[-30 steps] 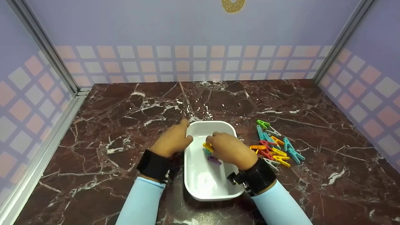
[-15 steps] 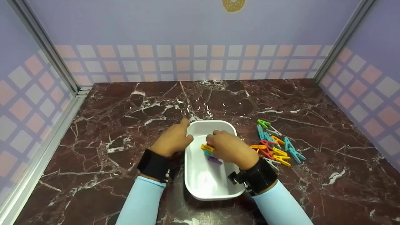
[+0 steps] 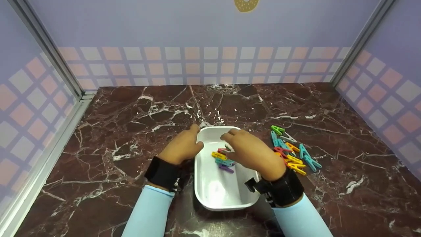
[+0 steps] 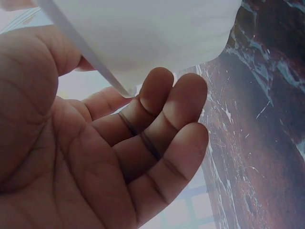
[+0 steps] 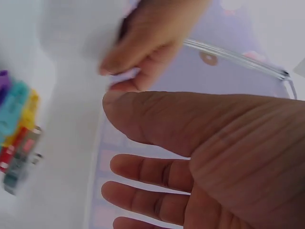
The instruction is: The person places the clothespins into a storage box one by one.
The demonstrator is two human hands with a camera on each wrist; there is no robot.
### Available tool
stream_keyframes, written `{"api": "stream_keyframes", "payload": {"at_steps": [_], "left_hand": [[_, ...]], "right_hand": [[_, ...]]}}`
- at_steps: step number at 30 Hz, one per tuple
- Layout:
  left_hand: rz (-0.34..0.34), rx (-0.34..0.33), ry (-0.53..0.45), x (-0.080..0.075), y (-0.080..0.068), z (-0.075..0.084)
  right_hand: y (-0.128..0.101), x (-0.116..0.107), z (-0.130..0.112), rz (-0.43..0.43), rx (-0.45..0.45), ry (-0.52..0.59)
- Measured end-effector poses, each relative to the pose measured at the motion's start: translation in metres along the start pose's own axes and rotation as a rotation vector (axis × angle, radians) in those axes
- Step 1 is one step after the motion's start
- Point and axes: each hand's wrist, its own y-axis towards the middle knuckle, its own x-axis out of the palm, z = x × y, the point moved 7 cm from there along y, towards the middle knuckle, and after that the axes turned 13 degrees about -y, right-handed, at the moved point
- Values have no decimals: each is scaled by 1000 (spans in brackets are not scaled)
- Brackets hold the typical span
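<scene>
A white oblong plastic tub [image 3: 217, 194] stands on the counter. My left hand [image 3: 182, 146] holds its left side, thumb over the rim and fingers outside against the wall, as the left wrist view shows. Inside lie a purple clothespin [image 3: 226, 169], a teal clothespin [image 3: 225, 162] and a yellow clothespin [image 3: 218, 155] in a row. Beyond them are a red clothespin [image 5: 10, 152] and a grey clothespin [image 5: 21, 162]. My right hand [image 3: 253, 153] hovers over the tub's right side, fingers spread and holding nothing, partly hiding the far clothespins.
Right of the tub lies a loose pile of clothespins, with a green clothespin [image 3: 277, 129] at the back, a teal clothespin [image 3: 310, 163] at the right and a yellow clothespin [image 3: 296, 168] in front. Tiled-pattern panels [image 3: 210, 65] enclose the marbled counter [image 3: 131, 131].
My right hand has let go inside the tub, spread its fingers and drawn up to the right. More of the red, teal and grey clothespins shows. My left hand has kept its place.
</scene>
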Motion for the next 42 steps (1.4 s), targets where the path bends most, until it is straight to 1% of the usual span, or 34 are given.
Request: {"api": "stream_keyframes", "payload": {"at_steps": [5,10,14,16,18,21,25,29,32,39,42], "left_hand": [[4,5,0,0,0,-1],[3,8,9,1,0,-2],[12,10,13,0,0,-2],[13,12,11,1,1,-1],[14,10,13,1,1,-1],[15,4,20,1,1,-2],[14,6,32,1,0,-2],[13,25,27,1,0,1],[11,29,21,1,0,2],[9,7,22,1,1,1],[12,5,24,1,1,0]], "right_hand": [[-6,-7,18,-26,67,47],[-14,-13,45,39,120,119],[-23,-12,74,54,211,183],[-27,-7,89,27,264,201],[-30,1,101,-20,299,230],[-33,18,115,-99,326,257],[-35,39,125,-190,346,281],[-37,56,129,-284,361,298],[-37,64,130,-341,367,292],[-37,80,129,-446,378,326],[-36,83,129,-454,393,315]]}}
